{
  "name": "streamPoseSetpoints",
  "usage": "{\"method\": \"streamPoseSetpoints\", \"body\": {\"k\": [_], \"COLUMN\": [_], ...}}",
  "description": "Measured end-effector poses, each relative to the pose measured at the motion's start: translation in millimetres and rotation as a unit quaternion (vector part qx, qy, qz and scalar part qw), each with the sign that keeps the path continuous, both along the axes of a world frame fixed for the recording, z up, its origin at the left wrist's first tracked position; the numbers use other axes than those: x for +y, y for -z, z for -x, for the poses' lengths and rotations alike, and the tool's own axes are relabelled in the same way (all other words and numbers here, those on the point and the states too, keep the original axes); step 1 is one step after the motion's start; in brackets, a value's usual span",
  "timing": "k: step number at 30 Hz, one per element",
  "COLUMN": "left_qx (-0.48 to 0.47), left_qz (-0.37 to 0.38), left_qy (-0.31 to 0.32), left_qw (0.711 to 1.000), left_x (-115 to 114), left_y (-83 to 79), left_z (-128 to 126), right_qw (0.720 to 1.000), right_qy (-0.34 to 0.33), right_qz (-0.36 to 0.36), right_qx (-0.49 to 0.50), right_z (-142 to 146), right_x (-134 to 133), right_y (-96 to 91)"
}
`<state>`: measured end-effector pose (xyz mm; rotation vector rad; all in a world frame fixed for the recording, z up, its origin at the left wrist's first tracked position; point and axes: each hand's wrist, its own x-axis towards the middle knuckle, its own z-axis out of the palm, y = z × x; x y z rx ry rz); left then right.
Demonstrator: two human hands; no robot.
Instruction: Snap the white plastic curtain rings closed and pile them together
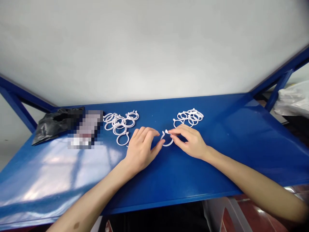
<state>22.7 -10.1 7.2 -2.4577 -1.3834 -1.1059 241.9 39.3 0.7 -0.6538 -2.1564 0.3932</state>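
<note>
A white plastic ring (167,141) sits between my two hands over the blue table (231,151). My left hand (141,149) curls its fingers and thumb round the ring's left side. My right hand (189,140) pinches the ring's upper right end between thumb and fingertips. A pile of several white rings (120,124) lies left of my left hand. Another pile of several white rings (189,116) lies just beyond my right hand.
A black plastic bag (54,124) lies at the table's far left, beside a blurred patch (84,129). A white wall rises behind the table. A blue frame post (277,88) and a pale plastic bag (293,98) stand at the right.
</note>
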Motion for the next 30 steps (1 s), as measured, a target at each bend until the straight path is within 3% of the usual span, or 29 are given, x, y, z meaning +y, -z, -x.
{"method": "streamPoseSetpoints", "body": {"k": [2, 6, 12, 24, 30], "left_qx": [-0.003, -0.053, -0.157, -0.256, -0.210], "left_qz": [0.067, 0.197, 0.284, 0.324, 0.205], "left_qy": [-0.014, 0.022, 0.052, 0.118, 0.111], "left_qw": [0.998, 0.979, 0.944, 0.903, 0.950], "left_x": [1, 1, 1, -5, -11], "left_y": [-0.2, -1.3, -1.3, 1.3, 5.7], "left_z": [1, 0, -1, -7, -12], "right_qw": [1.000, 0.999, 0.997, 0.997, 0.995], "right_qy": [-0.003, -0.022, -0.036, -0.057, -0.088], "right_qz": [-0.018, -0.048, -0.067, -0.047, -0.014], "right_qx": [0.000, -0.009, -0.022, 0.031, 0.045], "right_z": [0, 0, 0, 8, 8], "right_x": [0, 0, -3, -13, -20], "right_y": [-0.7, -2.0, -4.8, 0.1, -3.5]}}
